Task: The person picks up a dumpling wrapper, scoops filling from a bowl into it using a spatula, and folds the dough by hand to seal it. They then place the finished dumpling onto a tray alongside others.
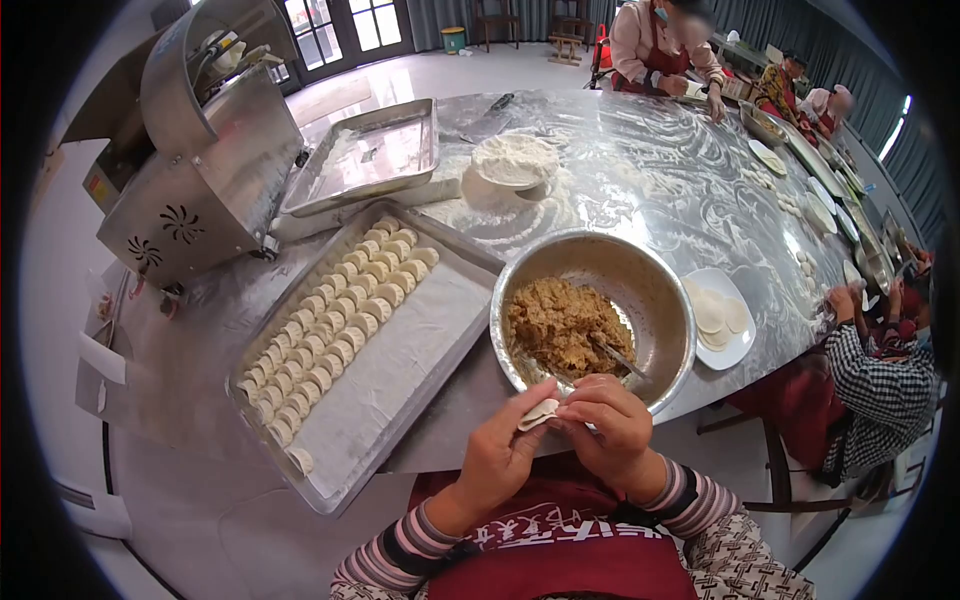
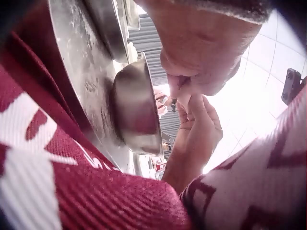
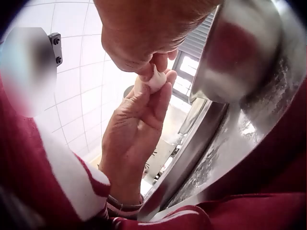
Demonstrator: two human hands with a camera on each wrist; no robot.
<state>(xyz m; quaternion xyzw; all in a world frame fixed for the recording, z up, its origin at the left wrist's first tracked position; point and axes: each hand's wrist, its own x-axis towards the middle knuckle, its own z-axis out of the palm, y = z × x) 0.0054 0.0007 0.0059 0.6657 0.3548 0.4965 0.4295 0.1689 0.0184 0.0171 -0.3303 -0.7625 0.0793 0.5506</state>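
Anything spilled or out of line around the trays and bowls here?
Loose flour is strewn over the table beyond the flour bowl, though probably just working dust. At the near end of the tray, one dumpling sits slightly apart from the rows. Nothing looks damaged.

open passage over the tray between dumpling rows and the bowl's raised rim

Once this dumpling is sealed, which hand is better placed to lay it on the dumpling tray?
Left, I'd judge: the left hand already holds the dumpling and is nearer the tray; the right hand, pinching the dumpling's edge, would have to reach across.
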